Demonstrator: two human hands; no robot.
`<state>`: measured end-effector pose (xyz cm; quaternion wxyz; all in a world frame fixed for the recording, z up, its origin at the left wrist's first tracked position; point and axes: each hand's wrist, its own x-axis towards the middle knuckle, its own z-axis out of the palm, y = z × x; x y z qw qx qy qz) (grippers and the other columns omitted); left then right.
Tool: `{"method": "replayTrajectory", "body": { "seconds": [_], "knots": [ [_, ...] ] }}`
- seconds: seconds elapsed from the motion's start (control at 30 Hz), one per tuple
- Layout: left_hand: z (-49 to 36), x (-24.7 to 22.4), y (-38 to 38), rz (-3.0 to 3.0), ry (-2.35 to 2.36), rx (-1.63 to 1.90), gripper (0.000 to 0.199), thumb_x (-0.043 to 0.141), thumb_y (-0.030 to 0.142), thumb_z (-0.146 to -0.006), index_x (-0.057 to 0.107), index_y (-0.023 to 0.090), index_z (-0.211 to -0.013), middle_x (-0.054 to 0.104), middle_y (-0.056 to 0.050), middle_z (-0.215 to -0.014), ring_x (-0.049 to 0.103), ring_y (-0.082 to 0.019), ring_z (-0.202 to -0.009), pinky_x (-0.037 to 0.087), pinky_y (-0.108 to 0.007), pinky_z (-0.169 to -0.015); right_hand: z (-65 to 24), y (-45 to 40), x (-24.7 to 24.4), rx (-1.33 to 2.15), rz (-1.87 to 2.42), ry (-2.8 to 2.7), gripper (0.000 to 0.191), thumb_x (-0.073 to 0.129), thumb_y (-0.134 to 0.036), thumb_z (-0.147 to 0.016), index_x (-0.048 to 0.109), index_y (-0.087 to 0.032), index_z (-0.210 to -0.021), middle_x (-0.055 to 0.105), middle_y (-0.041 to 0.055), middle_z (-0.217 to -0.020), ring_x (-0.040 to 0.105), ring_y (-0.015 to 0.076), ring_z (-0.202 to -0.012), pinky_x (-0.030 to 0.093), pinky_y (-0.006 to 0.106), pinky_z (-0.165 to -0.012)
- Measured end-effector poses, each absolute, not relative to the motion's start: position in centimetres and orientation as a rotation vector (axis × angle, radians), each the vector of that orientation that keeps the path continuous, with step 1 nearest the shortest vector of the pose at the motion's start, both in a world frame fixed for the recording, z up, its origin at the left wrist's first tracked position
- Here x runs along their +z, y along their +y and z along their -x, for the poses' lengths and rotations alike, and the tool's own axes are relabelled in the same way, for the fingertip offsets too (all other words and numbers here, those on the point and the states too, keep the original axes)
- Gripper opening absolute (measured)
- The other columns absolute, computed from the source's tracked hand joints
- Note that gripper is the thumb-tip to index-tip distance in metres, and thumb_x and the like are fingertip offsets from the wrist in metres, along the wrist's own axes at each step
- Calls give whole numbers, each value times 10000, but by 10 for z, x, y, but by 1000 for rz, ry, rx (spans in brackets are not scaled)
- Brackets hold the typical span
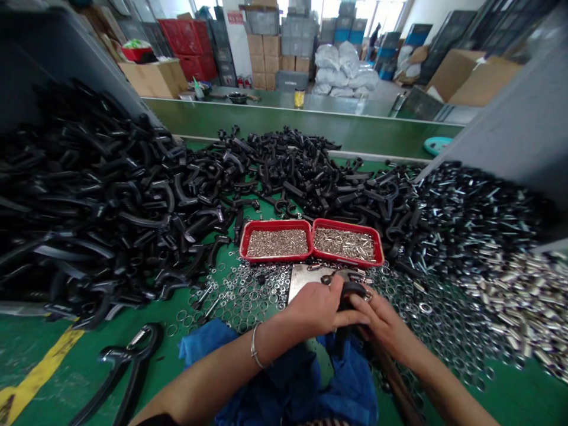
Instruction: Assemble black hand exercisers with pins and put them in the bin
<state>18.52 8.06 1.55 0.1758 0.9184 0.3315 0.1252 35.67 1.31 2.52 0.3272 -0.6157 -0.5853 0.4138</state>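
Observation:
Both hands meet over a metal plate [304, 281] at the table's near middle. My left hand [322, 305], with a bracelet on its wrist, has its fingers wrapped round a black curved tool part [352, 290]. From the right, my right hand [384, 322] grips the same part, its fingertips near a small metal ring. Part of the black piece is hidden by the fingers. Just beyond the plate stand two red trays: the left one [276, 258] holds tiny metal pieces, the right one [348, 261] small pins. Blue cloth [293, 384] lies below the hands.
Black handles [110, 195] are heaped at left and behind the trays. Rings [248, 296] lie scattered around the plate. Bolts [470, 201] and metal sleeves [523, 302] are piled at right. An assembled black tool [133, 367] lies front left. A green ledge [266, 121] runs behind.

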Motion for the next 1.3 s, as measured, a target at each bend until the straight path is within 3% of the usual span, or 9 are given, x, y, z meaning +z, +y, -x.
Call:
{"method": "replayTrajectory", "body": {
  "seconds": [0.13,0.27,0.37,0.53,0.77,0.87,0.97,1.17,1.3],
  "knots": [
    [-173,14,59,-2659,916,312,886,348,859,-794,548,57,-1113,670,-130,-672,693,-283,-628,492,-335,-563,-348,-5,29,1186,1583,-1677,397,463,-490,-978,607,-244,-1255,648,81,-1233,595,237,-1140,471,382,-1011],
    [-164,6,71,-2521,977,83,834,525,816,-755,524,97,-1179,709,-138,-796,717,-313,-740,524,-350,-618,-341,9,18,1177,1667,-1787,383,408,-456,-1003,596,-210,-1229,687,95,-1082,646,237,-1028,502,384,-921],
    [-160,1,90,-2439,1046,-71,723,586,722,-791,515,137,-1211,723,-163,-962,716,-349,-894,541,-383,-716,-344,38,11,861,1776,-1929,343,513,-395,-970,582,-190,-1237,686,110,-1079,645,247,-1010,487,376,-890],
    [-171,-2,115,-2461,1116,-198,711,586,677,-814,486,126,-1254,698,-203,-1082,684,-378,-1019,527,-420,-826,-371,100,22,265,1926,-2041,211,500,-303,-992,654,-184,-1072,665,86,-1086,578,189,-1065,437,301,-926],
    [-179,-1,134,-2528,921,-219,614,553,628,-853,483,193,-1280,682,-155,-1163,664,-351,-1071,507,-401,-889,-393,152,23,48,2164,-2098,221,552,-277,-960,706,-120,-961,673,144,-1053,575,250,-1105,476,353,-901],
    [-170,-9,129,-2483,931,-180,636,551,589,-870,417,224,-1373,629,-145,-1288,621,-315,-1173,488,-381,-949,-394,158,16,1,2200,-2133,237,605,-314,-942,667,-121,-1064,657,109,-1131,599,242,-1100,505,420,-914],
    [-172,-12,123,-2548,1016,-166,580,500,573,-908,444,203,-1352,642,-150,-1246,633,-313,-1142,504,-390,-914,-392,159,11,-33,2183,-2180,286,605,-330,-950,625,-146,-1167,631,88,-1203,618,224,-1082,523,445,-916],
    [-212,28,142,-2837,1051,-61,393,410,495,-976,640,176,-991,698,-128,-988,687,-292,-929,516,-377,-824,-392,156,11,-82,2113,-2243,293,603,-312,-950,616,-141,-1188,619,97,-1229,602,239,-1122,513,460,-939],
    [-249,48,181,-2940,1051,103,292,377,253,-993,639,169,-1089,703,-133,-1081,670,-256,-1033,493,-355,-909,-392,155,14,-67,2096,-2249,252,585,-297,-960,627,-147,-1157,629,84,-1205,603,230,-1113,519,447,-926]
  ]
}}
